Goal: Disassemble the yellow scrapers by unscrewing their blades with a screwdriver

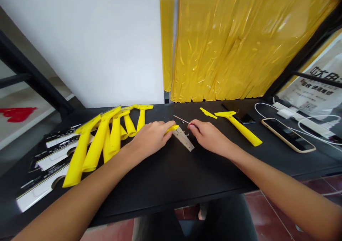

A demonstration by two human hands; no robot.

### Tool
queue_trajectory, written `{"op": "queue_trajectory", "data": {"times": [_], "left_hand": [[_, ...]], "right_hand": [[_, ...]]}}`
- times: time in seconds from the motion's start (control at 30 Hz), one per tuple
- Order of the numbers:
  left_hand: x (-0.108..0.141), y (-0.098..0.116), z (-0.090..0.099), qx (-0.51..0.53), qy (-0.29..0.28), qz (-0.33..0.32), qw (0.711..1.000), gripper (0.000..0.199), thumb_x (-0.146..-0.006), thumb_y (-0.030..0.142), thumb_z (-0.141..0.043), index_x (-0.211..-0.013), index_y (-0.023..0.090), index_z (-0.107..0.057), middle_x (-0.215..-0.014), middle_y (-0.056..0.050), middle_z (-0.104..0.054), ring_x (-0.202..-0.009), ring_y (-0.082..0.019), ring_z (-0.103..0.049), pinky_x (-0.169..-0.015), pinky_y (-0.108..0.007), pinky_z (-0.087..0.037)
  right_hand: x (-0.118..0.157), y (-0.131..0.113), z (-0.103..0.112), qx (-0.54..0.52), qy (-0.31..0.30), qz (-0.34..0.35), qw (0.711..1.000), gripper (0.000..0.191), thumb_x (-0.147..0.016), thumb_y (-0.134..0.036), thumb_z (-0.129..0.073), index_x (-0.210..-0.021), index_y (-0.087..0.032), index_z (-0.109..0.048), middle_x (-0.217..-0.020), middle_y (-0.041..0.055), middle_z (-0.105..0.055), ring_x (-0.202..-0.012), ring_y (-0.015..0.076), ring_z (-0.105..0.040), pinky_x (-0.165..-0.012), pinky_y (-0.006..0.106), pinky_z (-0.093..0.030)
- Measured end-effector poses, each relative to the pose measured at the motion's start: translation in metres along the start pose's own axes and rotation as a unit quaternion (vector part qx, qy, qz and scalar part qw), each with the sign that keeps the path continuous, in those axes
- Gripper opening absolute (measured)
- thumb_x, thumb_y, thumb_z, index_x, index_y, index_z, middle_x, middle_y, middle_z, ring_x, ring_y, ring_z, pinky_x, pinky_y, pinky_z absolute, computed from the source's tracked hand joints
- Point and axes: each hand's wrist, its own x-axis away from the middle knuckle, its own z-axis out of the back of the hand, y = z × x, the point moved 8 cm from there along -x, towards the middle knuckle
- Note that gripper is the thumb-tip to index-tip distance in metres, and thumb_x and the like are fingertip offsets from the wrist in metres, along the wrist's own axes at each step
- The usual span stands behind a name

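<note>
1. The left hand [151, 138] holds a yellow strip [171, 128] at its fingertips.
2. The right hand [211, 137] pinches a thin metal pin [181, 120].
3. A steel plate [183, 138] lies between the hands on the black table [171, 184].
4. Yellow scrapers [98, 137] lie grouped at left; another scraper [237, 128] lies at right, near a phone [288, 135].

Scraper handles [91, 141] on desk [171, 184] left, phone [288, 135] right, metal strip [183, 138] centre
</note>
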Motion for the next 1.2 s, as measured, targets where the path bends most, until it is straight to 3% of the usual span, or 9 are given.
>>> {"op": "queue_trajectory", "data": {"times": [0.13,0.23,0.33,0.5,0.63,0.73,0.87,1.03,1.2], "left_hand": [[0.0,-0.001,0.0,-0.001,-0.003,0.009,1.0,0.033,-0.102,0.034,-0.043,-0.132,0.027,-0.057,-0.105,-0.007,-0.074,-0.095,-0.028,-0.071,-0.08,-0.039,-0.054],[0.0,-0.003,-0.001,0.0,-0.004,0.014,1.0,0.033,-0.102,0.034,-0.044,-0.132,0.027,-0.057,-0.108,-0.008,-0.073,-0.096,-0.028,-0.071,-0.08,-0.038,-0.054],[0.0,-0.004,-0.001,-0.007,-0.007,0.021,1.0,0.033,-0.102,0.033,-0.044,-0.132,0.028,-0.057,-0.109,-0.008,-0.073,-0.097,-0.028,-0.07,-0.079,-0.038,-0.054],[0.0,-0.004,0.0,-0.008,-0.015,0.018,1.0,0.033,-0.101,0.033,-0.043,-0.13,0.027,-0.058,-0.11,-0.008,-0.073,-0.098,-0.029,-0.07,-0.08,-0.039,-0.054],[-0.001,-0.006,0.001,-0.007,-0.018,0.02,1.0,0.033,-0.102,0.034,-0.041,-0.131,0.028,-0.057,-0.108,-0.008,-0.073,-0.097,-0.03,-0.07,-0.078,-0.039,-0.053],[-0.002,-0.007,0.002,-0.009,-0.018,0.023,1.0,0.033,-0.103,0.036,-0.041,-0.131,0.027,-0.056,-0.107,-0.007,-0.073,-0.097,-0.03,-0.071,-0.077,-0.039,-0.053],[-0.002,-0.009,0.003,-0.004,-0.013,0.022,1.0,0.034,-0.103,0.037,-0.039,-0.132,0.027,-0.056,-0.109,-0.007,-0.074,-0.099,-0.029,-0.07,-0.08,-0.038,-0.052],[-0.002,-0.011,0.001,-0.003,-0.005,0.022,1.0,0.035,-0.104,0.038,-0.038,-0.132,0.027,-0.056,-0.111,-0.008,-0.074,-0.1,-0.029,-0.071,-0.083,-0.038,-0.053],[-0.002,-0.012,-0.001,-0.003,-0.008,0.027,1.0,0.036,-0.103,0.039,-0.039,-0.132,0.027,-0.057,-0.113,-0.008,-0.073,-0.102,-0.029,-0.07,-0.083,-0.038,-0.053]], "right_hand": [[0.02,-0.003,0.003,0.068,0.024,-0.052,0.996,0.023,-0.1,-0.04,-0.046,-0.101,-0.022,-0.06,-0.092,0.0079,-0.074,-0.081,0.0241,-0.069,-0.066,0.031,-0.039],[0.032,-0.005,-0.006,0.12,0.014,-0.084,0.989,0.038,-0.09,-0.057,-0.059,-0.101,-0.021,-0.064,-0.094,0.0103,-0.075,-0.082,0.0294,-0.07,-0.061,0.033,-0.037],[0.033,-0.006,-0.013,0.12,0.0,-0.096,0.988,0.038,-0.086,-0.058,-0.062,-0.101,-0.024,-0.068,-0.096,0.0092,-0.076,-0.084,0.0299,-0.07,-0.061,0.033,-0.037],[0.024,0.008,-0.015,0.011,-0.019,-0.123,0.992,0.022,-0.081,-0.046,-0.068,-0.089,-0.026,-0.071,-0.083,0.0029,-0.073,-0.077,0.0221,-0.066,-0.061,0.029,-0.039],[0.021,0.021,-0.022,-0.104,-0.06,-0.133,0.984,0.019,-0.076,-0.039,-0.07,-0.082,-0.022,-0.068,-0.069,-0.0006,-0.067,-0.065,0.0158,-0.059,-0.057,0.025,-0.039],[0.021,0.024,-0.022,-0.135,-0.071,-0.121,0.981,0.017,-0.076,-0.037,-0.069,-0.075,-0.02,-0.066,-0.062,-0.0032,-0.059,-0.058,0.0123,-0.051,-0.052,0.024,-0.035],[0.024,0.021,-0.017,-0.099,-0.061,-0.108,0.987,0.018,-0.077,-0.037,-0.068,-0.071,-0.02,-0.065,-0.061,-0.0031,-0.058,-0.057,0.0125,-0.05,-0.052,0.024,-0.035],[0.035,0.016,-0.003,0.017,-0.001,-0.128,0.992,0.022,-0.077,-0.042,-0.072,-0.09,-0.025,-0.073,-0.081,0.003,-0.072,-0.073,0.0207,-0.064,-0.059,0.028,-0.039],[0.039,0.01,0.003,0.109,-0.014,-0.113,0.987,0.021,-0.082,-0.043,-0.069,-0.095,-0.028,-0.077,-0.085,0.0058,-0.075,-0.08,0.0261,-0.068,-0.059,0.031,-0.038]]}}
